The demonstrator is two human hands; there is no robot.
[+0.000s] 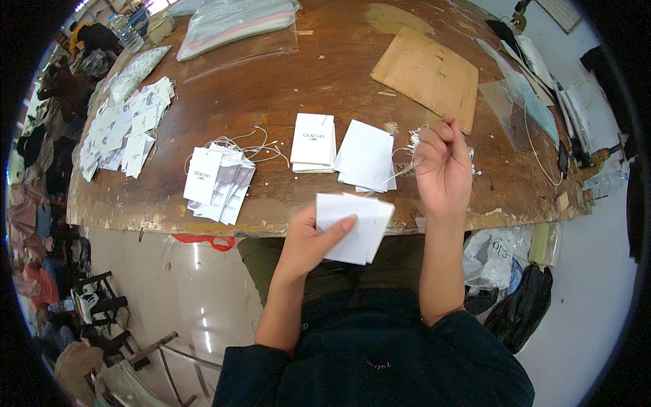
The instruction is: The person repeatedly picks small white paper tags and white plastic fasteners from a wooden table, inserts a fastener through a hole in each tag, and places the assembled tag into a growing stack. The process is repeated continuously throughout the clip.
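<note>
My left hand (308, 237) grips a small stack of blank-faced white tags (352, 227) at the table's near edge, thumb pressed on top. A thin white string (400, 173) runs from the top of that stack toward my right hand (444, 166). The right hand is raised with its fingers curled in a pinch on the string. Just beyond the held stack lie a pile of plain white tags (366, 154) and a neat pile of printed white tags (313, 141). A bunch of white strings (415, 139) sits behind my right hand, partly hidden by it.
Strung tags (220, 183) lie fanned left of the middle, with a larger heap of tags (129, 129) farther left. A brown cardboard sheet (430, 71) rests at the far right; clear plastic bags (237, 27) are at the back. Plastic bags (491, 258) hang or lie below the right edge.
</note>
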